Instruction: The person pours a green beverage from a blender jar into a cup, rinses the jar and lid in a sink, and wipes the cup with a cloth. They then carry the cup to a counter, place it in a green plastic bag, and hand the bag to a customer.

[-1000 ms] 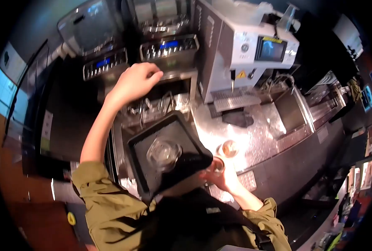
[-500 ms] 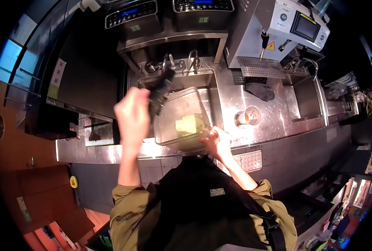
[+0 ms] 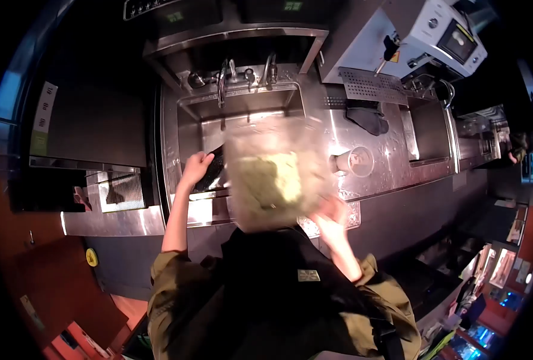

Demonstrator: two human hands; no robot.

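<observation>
Two hands work at the stainless steel sink basin [image 3: 242, 114]. The right hand [image 3: 332, 216] grips the near corner of a clear plastic tub [image 3: 275, 174] with a pale yellow block inside, raised and blurred over the basin's front edge. The left hand [image 3: 195, 168] closes on a dark flat tray [image 3: 211, 171] inside the basin. A paper cup [image 3: 356, 161] stands right of the basin.

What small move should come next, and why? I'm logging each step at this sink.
Probably lower the clear container into the sink basin under the taps. It is blurred, lifted above the counter edge with something pale yellow inside, the right hand at its lower corner. The left hand holds a dark brush-like tool over the basin.
</observation>
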